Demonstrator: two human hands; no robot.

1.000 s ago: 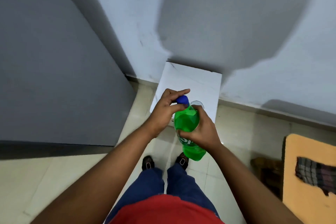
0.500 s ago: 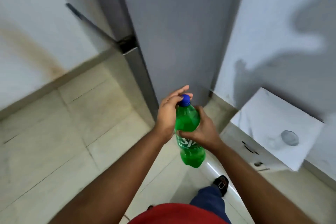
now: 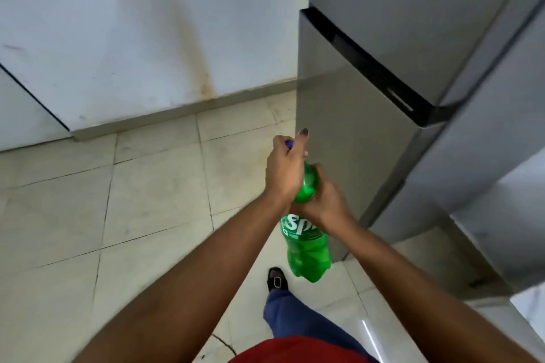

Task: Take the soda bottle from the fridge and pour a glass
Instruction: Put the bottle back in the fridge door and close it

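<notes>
A green soda bottle (image 3: 306,247) hangs upright in front of me, above the floor. My right hand (image 3: 323,200) is wrapped round its upper body from the right. My left hand (image 3: 284,169) is closed over the neck and the blue cap (image 3: 289,144), of which only a sliver shows. The grey fridge (image 3: 383,74) stands just behind and to the right of the bottle, both doors closed. No glass is in view.
A white wall (image 3: 132,38) with a brown stain runs along the back left, above a pale tiled floor (image 3: 118,200). My foot in a dark shoe (image 3: 277,278) is below the bottle. A white surface edge (image 3: 528,306) shows at the far right.
The view has swung left, so the white table with the glass has gone out of frame and the fridge now fills the right. My left hand has closed further over the cap.
</notes>
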